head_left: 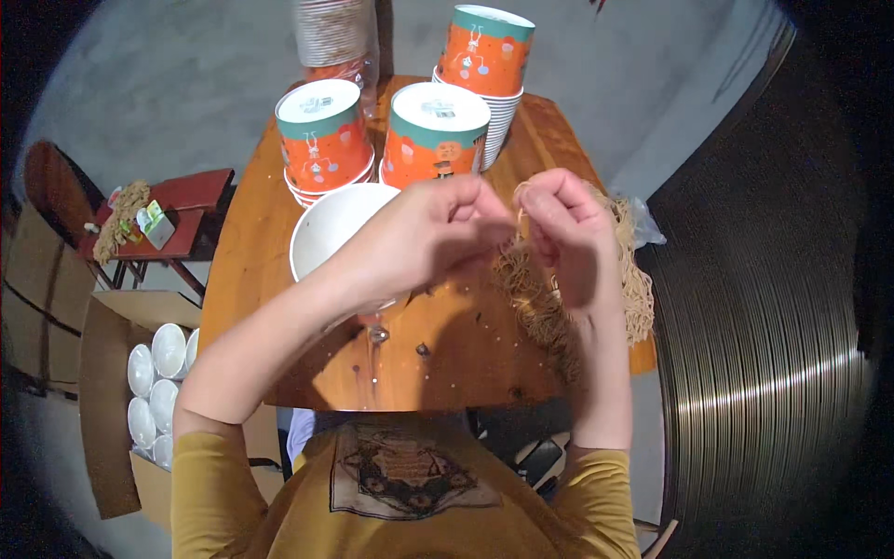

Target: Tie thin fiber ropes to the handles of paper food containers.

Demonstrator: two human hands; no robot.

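Observation:
Both hands are raised close together above the table, fingers pinched. My left hand [438,228] and my right hand [568,219] hold a thin tan band [520,197] between them; a small loop of it shows at the right fingertips. Below and beside my right hand lies a tangled heap of similar tan bands [629,270], partly hidden by that forearm. An open white paper bowl [326,224] stands under my left forearm, which covers part of it.
Upside-down stacks of orange and green paper buckets [326,140] stand on the wooden table [251,289], with plastic-wrapped cups [331,37] behind. At left, a cardboard box [107,410] holds white bowls. Further back, a red table [191,196] carries another tan bundle. A ribbed metal shutter [764,307] is at right.

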